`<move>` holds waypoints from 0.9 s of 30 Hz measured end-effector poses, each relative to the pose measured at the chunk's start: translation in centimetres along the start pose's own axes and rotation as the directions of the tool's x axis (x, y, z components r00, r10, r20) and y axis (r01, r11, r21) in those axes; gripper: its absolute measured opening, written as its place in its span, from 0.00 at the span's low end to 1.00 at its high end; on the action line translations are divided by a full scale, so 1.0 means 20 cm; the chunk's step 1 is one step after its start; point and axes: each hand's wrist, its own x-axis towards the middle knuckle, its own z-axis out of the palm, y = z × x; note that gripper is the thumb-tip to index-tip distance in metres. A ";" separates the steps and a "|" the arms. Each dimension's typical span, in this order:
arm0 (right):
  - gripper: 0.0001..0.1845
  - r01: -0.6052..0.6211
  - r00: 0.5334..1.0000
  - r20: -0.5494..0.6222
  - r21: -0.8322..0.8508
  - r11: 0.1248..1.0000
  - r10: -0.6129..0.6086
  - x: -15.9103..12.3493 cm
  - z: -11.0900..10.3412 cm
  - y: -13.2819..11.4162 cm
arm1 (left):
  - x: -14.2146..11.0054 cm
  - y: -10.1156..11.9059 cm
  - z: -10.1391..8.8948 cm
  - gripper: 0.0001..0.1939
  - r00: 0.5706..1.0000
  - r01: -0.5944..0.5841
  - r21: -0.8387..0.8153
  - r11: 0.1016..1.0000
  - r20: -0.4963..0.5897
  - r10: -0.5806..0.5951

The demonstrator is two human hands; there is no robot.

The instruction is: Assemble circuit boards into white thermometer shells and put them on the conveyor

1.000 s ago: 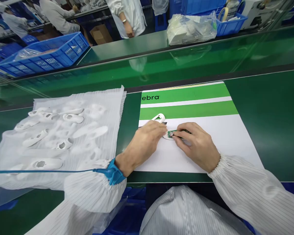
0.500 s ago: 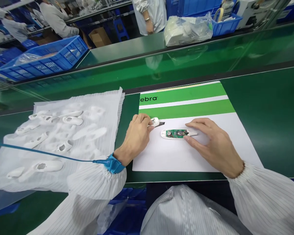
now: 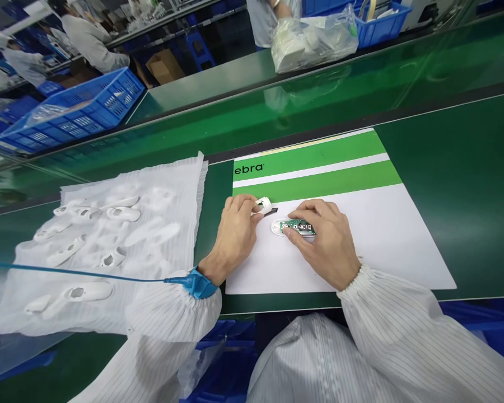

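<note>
My left hand [image 3: 237,226] is closed around a white plastic cover [image 3: 265,202] with an oval opening. Beside that cover a short dark pointed piece [image 3: 271,212] sticks out; its other end is hidden under my fingers. To the right, a white plastic shell [image 3: 276,227] lies on the white sheet with a green circuit board [image 3: 296,225] in it. My right hand [image 3: 325,240] reaches over this shell, thumb on the near side and fingers on the far side, pinching it. The shell's right end is hidden beneath my palm.
White foam wrap [image 3: 151,263] at left carries several white plastic shells [image 3: 88,291]. A blue cord [image 3: 88,271] runs left from my wristband [image 3: 197,282]. Beyond the bench's raised green strip stand a blue crate [image 3: 79,115] and a plastic bag [image 3: 315,42]. People work farther back.
My right hand has moved left along the shell, and its fingers have closed in over the circuit board. My left hand still holds the white cover. The view has shifted slightly.
</note>
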 end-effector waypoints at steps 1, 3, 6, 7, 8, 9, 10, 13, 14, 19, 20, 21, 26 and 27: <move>0.10 -0.008 1.000 0.005 0.002 1.000 0.008 0.00 0.01 0.00 | 0.00 0.00 0.00 0.03 1.000 0.003 -0.001 1.000 0.004 -0.003; 0.12 -0.031 0.999 0.025 0.038 0.999 0.030 0.00 -0.02 0.00 | -0.01 0.00 -0.01 0.03 1.000 0.019 -0.010 1.000 0.008 -0.019; 0.17 -0.038 0.999 0.030 0.084 0.996 0.036 -0.01 -0.12 0.03 | -0.01 0.01 -0.05 0.03 0.999 0.046 -0.037 0.998 -0.007 -0.047; 0.18 -0.027 0.999 0.020 0.072 0.997 0.026 -0.02 -0.16 0.05 | -0.01 0.03 -0.07 0.04 0.999 0.046 -0.051 0.998 -0.018 -0.047; 0.19 -0.011 1.000 0.013 0.045 0.999 0.010 -0.03 -0.21 0.08 | 0.00 0.05 -0.09 0.04 0.999 0.036 -0.070 0.997 -0.024 -0.038; 0.20 0.009 1.000 0.019 0.010 1.000 -0.009 -0.04 -0.25 0.12 | 0.00 0.08 -0.11 0.04 1.000 0.016 -0.092 0.996 -0.024 -0.018; 0.20 0.028 0.999 0.037 -0.026 0.999 -0.027 -0.05 -0.28 0.15 | 0.00 0.11 -0.12 0.04 1.000 -0.014 -0.116 0.993 -0.016 0.012; 0.19 0.077 0.992 0.107 -0.099 0.992 -0.066 -0.07 -0.32 0.24 | 0.01 0.22 -0.10 0.03 0.988 -0.135 -0.152 0.979 0.051 0.144; 0.18 0.091 0.990 0.120 -0.111 0.990 -0.077 -0.07 -0.32 0.26 | 0.02 0.25 -0.08 0.02 0.977 -0.188 -0.141 0.972 0.079 0.200; 0.11 0.095 0.990 0.113 -0.108 0.990 -0.083 -0.08 -0.28 0.27 | 0.00 0.29 0.05 0.06 0.905 -0.395 -0.004 0.919 0.167 0.390; 0.10 0.085 0.992 0.099 -0.103 0.991 -0.075 -0.08 -0.27 0.27 | -0.01 0.28 0.07 0.07 0.902 -0.406 0.012 0.914 0.168 0.399; 0.10 0.076 0.994 0.089 -0.100 0.992 -0.067 -0.08 -0.27 0.27 | -0.01 0.27 0.07 0.08 0.901 -0.412 0.024 0.911 0.164 0.403; 0.08 0.039 0.997 0.074 -0.082 0.996 -0.033 -0.08 -0.26 0.27 | -0.01 0.28 0.05 0.15 0.903 -0.416 0.083 0.906 0.155 0.400; 0.08 0.037 0.997 0.070 -0.078 0.996 -0.032 -0.08 -0.26 0.27 | -0.01 0.28 0.04 0.15 0.903 -0.417 0.090 0.904 0.157 0.401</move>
